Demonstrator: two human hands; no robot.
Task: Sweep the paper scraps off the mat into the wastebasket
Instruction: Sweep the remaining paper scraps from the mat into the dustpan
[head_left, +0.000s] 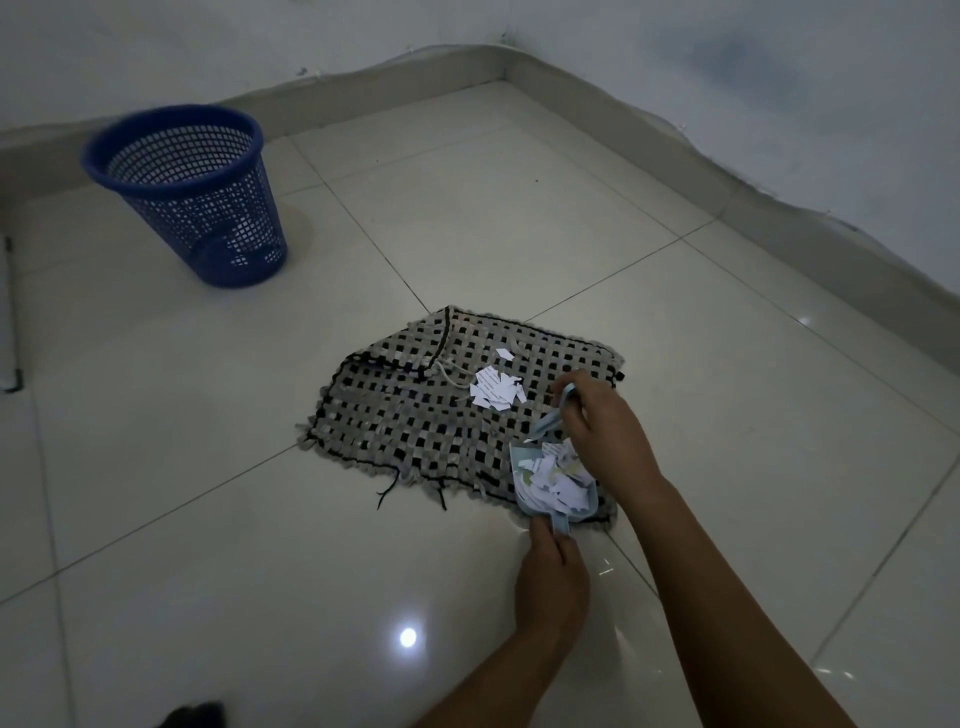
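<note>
A black-and-grey woven mat (415, 415) lies on the tiled floor with its far left corner folded over. A cluster of white paper scraps (496, 388) sits near the mat's middle. A small light-blue dustpan (519, 462) rests on the mat's near right corner, holding a heap of scraps (558, 480). My left hand (550, 582) grips the dustpan's handle. My right hand (605, 426) holds a small light-blue brush (553, 418) just above the pan. A blue mesh wastebasket (189, 189) stands upright at the far left, apart from the mat.
Glossy white floor tiles (260, 519) surround the mat. A baseboard and wall (675, 130) form a corner behind and to the right. A white object (8, 322) lies at the left edge. Something dark (195, 714) shows at the bottom edge.
</note>
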